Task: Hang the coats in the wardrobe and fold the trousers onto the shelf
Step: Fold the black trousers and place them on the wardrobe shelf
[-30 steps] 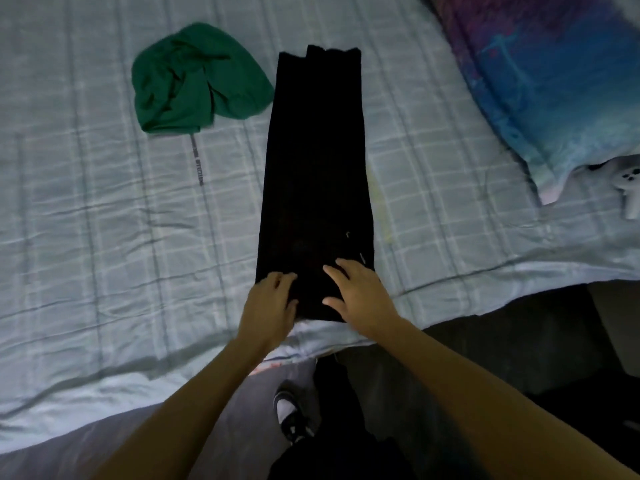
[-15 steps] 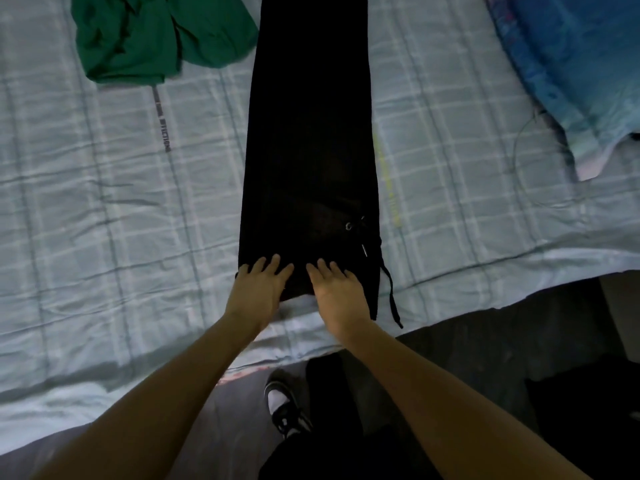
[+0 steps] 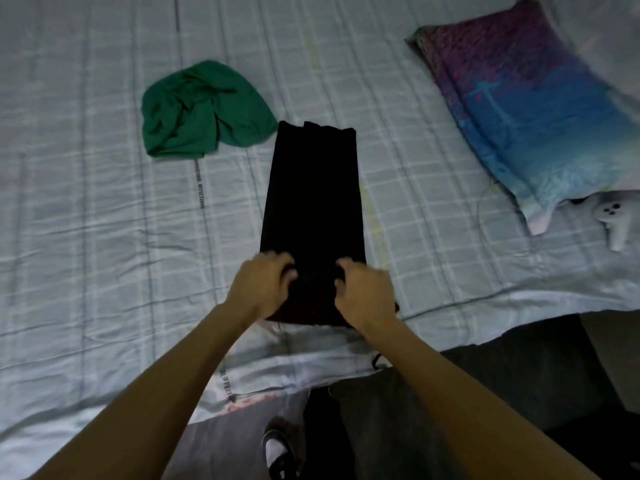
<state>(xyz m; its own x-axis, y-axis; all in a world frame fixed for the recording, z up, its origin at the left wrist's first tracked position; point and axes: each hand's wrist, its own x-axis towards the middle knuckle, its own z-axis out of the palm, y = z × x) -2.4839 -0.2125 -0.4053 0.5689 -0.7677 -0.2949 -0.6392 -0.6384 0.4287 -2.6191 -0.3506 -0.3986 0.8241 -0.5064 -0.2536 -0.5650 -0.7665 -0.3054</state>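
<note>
Black trousers [image 3: 313,199] lie lengthwise on the bed, legs together and pointing away from me, hems at the far end. Their near end is doubled over towards the legs. My left hand [image 3: 261,284] grips the left side of that folded near end with curled fingers. My right hand [image 3: 365,292] grips the right side the same way. A crumpled green garment [image 3: 201,110] lies on the bed to the left of the far hems. No wardrobe or shelf is in view.
The bed [image 3: 104,220] wears a pale checked sheet, its edge running just under my hands. A purple and blue pillow [image 3: 530,105] lies at the right with a white controller [image 3: 614,220] beside it. My shoe [image 3: 278,452] stands on the dark floor below.
Both hands went from lying flat on the waistband to gripping it, and the near end of the trousers has been lifted and folded forwards. The view has tilted up, showing more of the bed.
</note>
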